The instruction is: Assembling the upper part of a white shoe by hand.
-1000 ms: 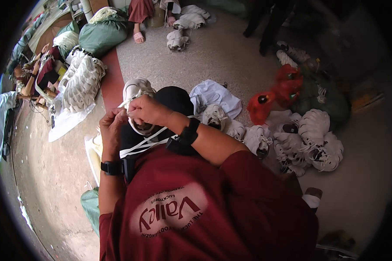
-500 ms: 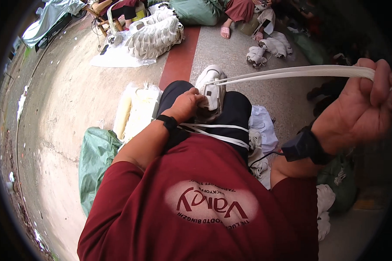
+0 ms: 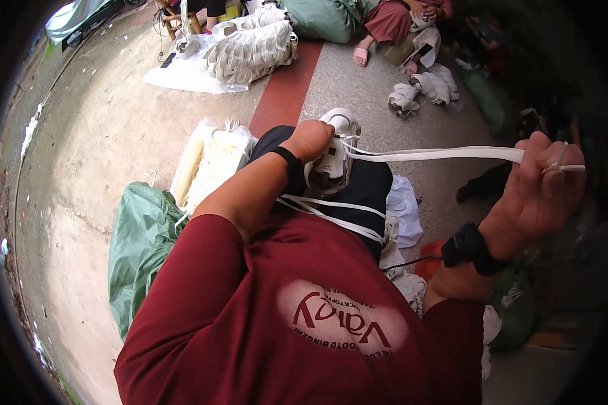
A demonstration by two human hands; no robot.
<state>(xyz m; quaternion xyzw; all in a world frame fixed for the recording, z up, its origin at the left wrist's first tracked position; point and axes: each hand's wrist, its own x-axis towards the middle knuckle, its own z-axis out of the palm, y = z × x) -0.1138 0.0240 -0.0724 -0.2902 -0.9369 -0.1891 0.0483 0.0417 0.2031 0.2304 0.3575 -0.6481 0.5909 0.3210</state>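
Your right hand (image 3: 544, 174) is closed in a fist around a bundle of white laces (image 3: 439, 154), well out to the right of the white shoe (image 3: 338, 162), with the lace ends poking past your fingers. The bundle runs nearly level from that fist back to the shoe's upper. Your left hand (image 3: 311, 140) rests on the shoe's left side with its fingers curled in; the fingertips are hidden, so I cannot tell whether they pinch the lace or only press on the shoe. The shoe itself sits on your dark trousers (image 3: 368, 179), between your thighs, and loose lace strands (image 3: 338, 211) cross your lap just on the near side of it. A black wristband (image 3: 292, 164) lies to the shoe's lower left, and a black wrist device (image 3: 465, 250) to its lower right. Left of the shoe is a clear bag of pale laces (image 3: 216, 162), with a green sack (image 3: 138, 250) nearer you. Right of it lies a white cloth (image 3: 404, 212). Beyond it, a heap of white shoes (image 3: 253, 54) stands to the left, and another person's pink sandal (image 3: 361, 57) shows farther right
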